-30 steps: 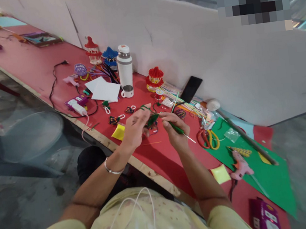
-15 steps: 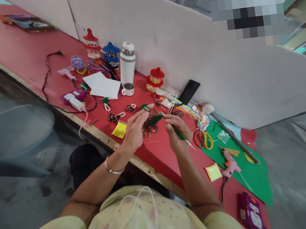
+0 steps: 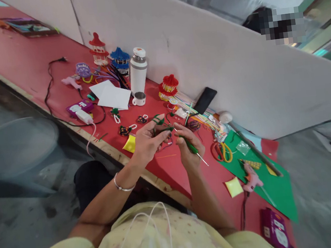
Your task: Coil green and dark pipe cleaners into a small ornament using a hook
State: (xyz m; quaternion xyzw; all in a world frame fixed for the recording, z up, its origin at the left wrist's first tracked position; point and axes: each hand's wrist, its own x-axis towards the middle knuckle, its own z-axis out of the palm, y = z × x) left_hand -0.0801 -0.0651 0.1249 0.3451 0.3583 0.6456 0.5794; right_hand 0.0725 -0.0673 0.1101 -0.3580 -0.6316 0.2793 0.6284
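My left hand [image 3: 149, 142] pinches a small piece of dark green yarn work [image 3: 168, 127], with green yarn [image 3: 158, 119] looped around its raised fingers. In my right hand [image 3: 190, 147] is a crochet hook [image 3: 192, 148] with a green handle; its thin metal tip meets the yarn work at my left fingertips. Both hands are close together above the red table. Below my left hand lies a yellow packet [image 3: 129, 143]. Small beaded yarn pieces [image 3: 125, 129] rest beyond that packet.
A white bottle [image 3: 138, 73] and metal cup [image 3: 140, 98] stand near the partition [image 3: 173, 42]. A phone [image 3: 206, 99], scissors [image 3: 221, 152] and pink glue gun [image 3: 252, 177] lie to the right. Purple power strips [image 3: 79, 107] sit at both sides. Behind the partition is a person's dark-haired head [image 3: 258, 20].
My left fingers have closed onto the green yarn work, and the hook's tip has come to it. The right hand has shifted slightly left. The person behind the partition has moved a little.
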